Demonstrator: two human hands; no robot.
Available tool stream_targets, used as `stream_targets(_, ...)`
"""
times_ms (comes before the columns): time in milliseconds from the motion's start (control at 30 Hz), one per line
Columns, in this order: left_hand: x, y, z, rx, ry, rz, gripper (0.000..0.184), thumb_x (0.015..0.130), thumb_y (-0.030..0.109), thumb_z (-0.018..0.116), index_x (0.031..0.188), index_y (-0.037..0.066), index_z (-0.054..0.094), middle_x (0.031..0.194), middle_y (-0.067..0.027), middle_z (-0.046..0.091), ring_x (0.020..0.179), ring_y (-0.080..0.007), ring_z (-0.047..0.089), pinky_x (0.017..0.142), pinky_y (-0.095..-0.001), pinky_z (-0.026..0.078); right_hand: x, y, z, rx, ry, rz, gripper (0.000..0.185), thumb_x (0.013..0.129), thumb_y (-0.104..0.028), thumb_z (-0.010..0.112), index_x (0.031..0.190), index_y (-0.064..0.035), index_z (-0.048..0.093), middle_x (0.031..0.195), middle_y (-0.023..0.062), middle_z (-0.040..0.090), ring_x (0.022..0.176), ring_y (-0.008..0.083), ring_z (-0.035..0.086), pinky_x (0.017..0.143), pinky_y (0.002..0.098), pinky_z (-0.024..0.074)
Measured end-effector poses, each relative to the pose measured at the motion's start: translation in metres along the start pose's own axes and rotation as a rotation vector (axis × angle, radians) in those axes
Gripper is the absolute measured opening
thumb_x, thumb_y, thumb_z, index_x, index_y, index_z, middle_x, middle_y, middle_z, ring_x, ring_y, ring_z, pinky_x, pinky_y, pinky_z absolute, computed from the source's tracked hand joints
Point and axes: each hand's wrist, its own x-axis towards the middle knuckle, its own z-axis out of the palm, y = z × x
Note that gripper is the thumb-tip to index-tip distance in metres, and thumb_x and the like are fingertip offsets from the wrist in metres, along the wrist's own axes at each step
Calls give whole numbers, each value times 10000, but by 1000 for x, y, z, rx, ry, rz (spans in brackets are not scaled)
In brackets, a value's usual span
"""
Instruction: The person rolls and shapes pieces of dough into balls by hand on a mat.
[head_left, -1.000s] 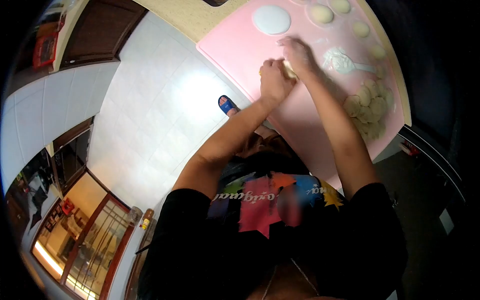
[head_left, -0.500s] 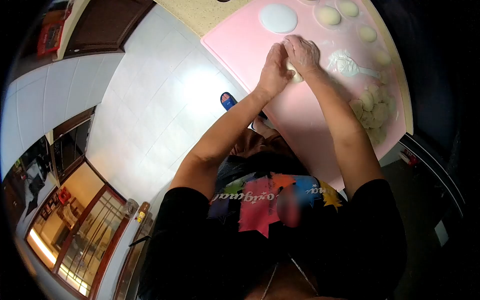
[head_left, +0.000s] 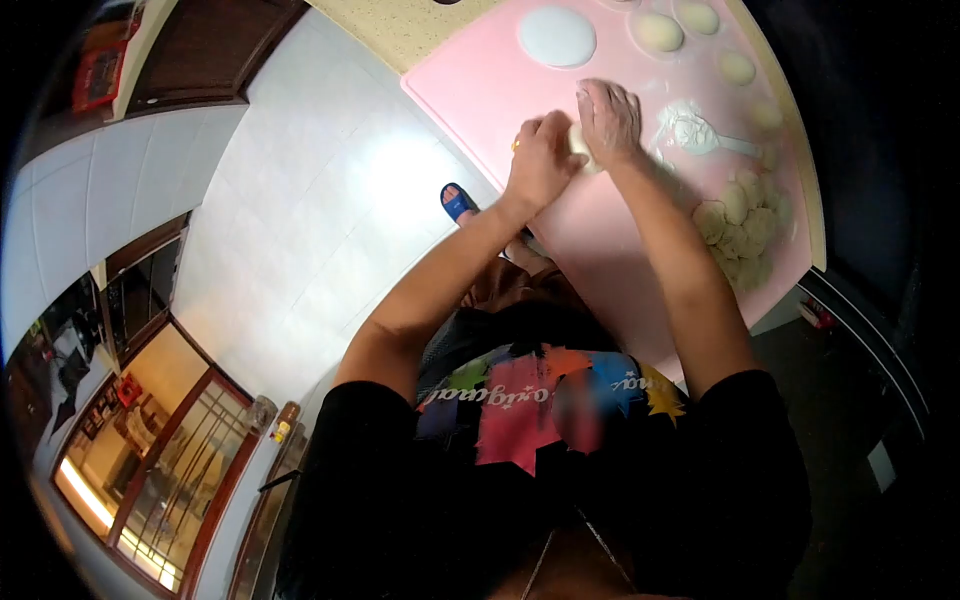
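Observation:
A pale lump of dough [head_left: 581, 148] lies on the pink mat [head_left: 620, 260], partly hidden between my two hands. My left hand [head_left: 542, 158] is curled against the dough's left side, with a gold ring on one finger. Along the dough's right side rests my right hand [head_left: 611, 122], its fingers stretched forward past the dough and its palm edge touching it. To the right of that hand are a heap of white flour [head_left: 688, 127] and a light scoop or spoon [head_left: 735, 146]. A round white disc [head_left: 557, 37] lies ahead of my hands.
Several dough balls, among them one round ball [head_left: 660, 32], sit along the mat's far right. A pile of small flattened dough pieces [head_left: 740, 225] lies beside my right forearm. The speckled counter edge [head_left: 385, 30] borders the mat; tiled floor [head_left: 300, 200] extends left.
My left hand has drawn back slightly toward me and its fingers have curled. My right hand has shifted a little nearer too, fingers now straighter. More of the flour-side mat shows.

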Motion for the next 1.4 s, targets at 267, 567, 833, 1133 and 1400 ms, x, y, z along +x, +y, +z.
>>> stream_targets(267, -16, 12, 23, 90, -44, -48, 624, 713, 70, 765, 1283, -22, 525, 1192, -245, 559, 1196, -427, 480, 1034, -462, 443, -17, -15, -5, 552, -156, 546, 247, 959, -244, 564, 1147, -87, 599, 1007, 133, 649, 917, 311, 635, 781, 443, 491)
stream_targets(567, -14, -6, -3, 86, -89, 34, 588, 705, 98, 795, 1236, 2, 562, 1177, -195, 585, 1161, -385, 515, 1002, -462, 462, -27, -15, -6, -16, 45, 126, 264, 955, -248, 570, 1184, -121, 598, 1172, 133, 646, 1137, 309, 570, 975, 481, 382)
stream_targets(833, 12, 7, 18, 181, -159, -46, 601, 708, 195, 827, 1200, -27, 565, 1193, -210, 590, 1138, -374, 531, 928, -447, 484, 9, -9, -6, 661, -259, 525, 377, 991, -311, 553, 1222, -15, 589, 1165, 185, 640, 1035, 309, 635, 942, 392, 478)
stream_targets(1133, -25, -16, 4, 110, -185, 66, 765, 738, 168, 803, 1387, 16, 428, 1343, -227, 466, 1262, -423, 431, 1037, -493, 448, -40, -30, -3, 29, 113, 131, 317, 943, -261, 581, 1202, -78, 583, 1195, 163, 629, 1172, 355, 542, 962, 488, 386)
stream_targets(1400, 29, 6, 10, 217, -198, -184, 610, 706, 213, 811, 1249, 55, 580, 1214, -197, 573, 1202, -387, 514, 1008, -446, 472, 17, -12, -16, 205, -155, 216, 277, 995, -320, 516, 1084, -106, 668, 958, 121, 688, 901, 276, 657, 806, 401, 489)
